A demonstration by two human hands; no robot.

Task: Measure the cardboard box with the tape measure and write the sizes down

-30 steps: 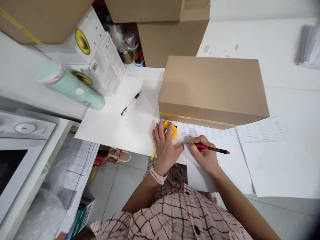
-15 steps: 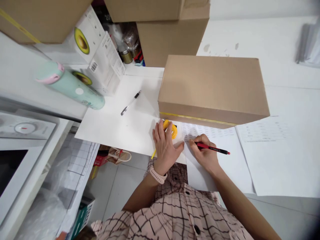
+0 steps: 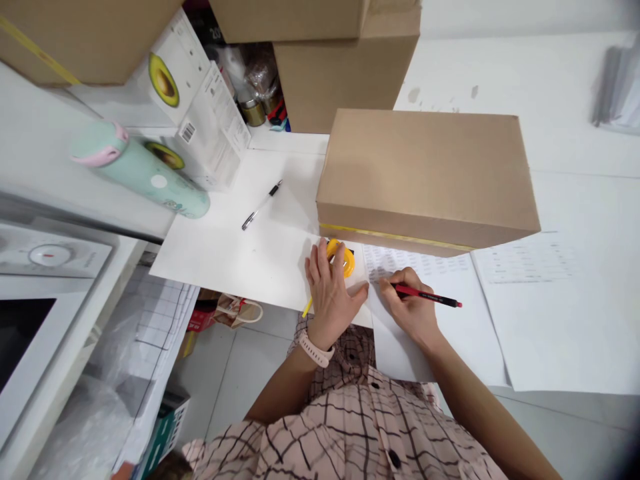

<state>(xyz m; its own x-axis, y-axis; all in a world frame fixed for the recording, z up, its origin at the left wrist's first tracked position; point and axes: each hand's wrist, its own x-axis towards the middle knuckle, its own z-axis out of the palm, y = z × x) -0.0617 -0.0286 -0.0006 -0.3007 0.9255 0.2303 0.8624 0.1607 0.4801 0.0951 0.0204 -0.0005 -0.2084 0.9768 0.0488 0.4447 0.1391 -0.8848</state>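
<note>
Our right hand (image 3: 411,308) grips a red pen (image 3: 433,296) at the paper (image 3: 465,317); our left hand (image 3: 330,293), fingers spread, rests over a yellow tape measure (image 3: 350,263).

My pen (image 3: 430,294), slim, red and black with a red end, slants across my right hand (image 3: 409,303), its writing end pointing left and low against the sheet (image 3: 440,327), its far end sticking out past my knuckles. The sheet is white and lies flat on the worktop (image 3: 215,260), rows of print too small to read across its upper part, the lower part blank. Under the fingertips of my left hand (image 3: 330,287) sits a bright yellow, rounded tool (image 3: 347,263), partly covered, just left of the print.
</note>
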